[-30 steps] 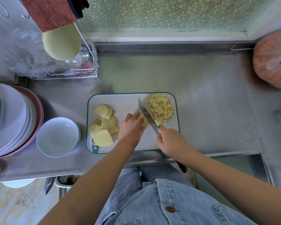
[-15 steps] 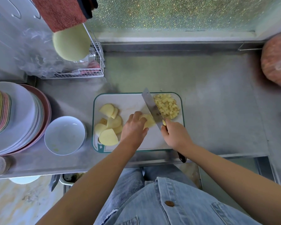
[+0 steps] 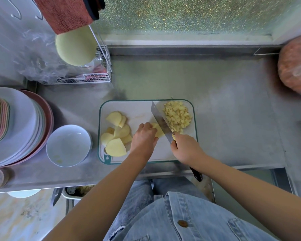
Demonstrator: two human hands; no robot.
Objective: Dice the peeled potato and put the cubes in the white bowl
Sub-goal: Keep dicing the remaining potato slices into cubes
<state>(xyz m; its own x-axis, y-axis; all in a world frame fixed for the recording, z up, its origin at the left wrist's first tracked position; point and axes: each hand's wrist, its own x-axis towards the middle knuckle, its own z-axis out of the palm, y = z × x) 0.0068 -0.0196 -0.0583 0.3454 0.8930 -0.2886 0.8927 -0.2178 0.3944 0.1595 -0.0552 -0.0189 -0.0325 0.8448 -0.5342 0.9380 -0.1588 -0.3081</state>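
Beside the white bowl (image 3: 69,145), board (image 3: 141,108) with slices (image 3: 116,136); left hand (image 3: 143,138) pinning potato (image 3: 157,130), right hand (image 3: 186,147) clutching knife (image 3: 161,121).

Denim shirt (image 3: 189,214), brown button (image 3: 182,223), blue jeans (image 3: 142,192)

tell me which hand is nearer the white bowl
Left. The left hand is on the cutting board, just past the potato slices from the bowl. The right hand, holding the knife, is farther right.
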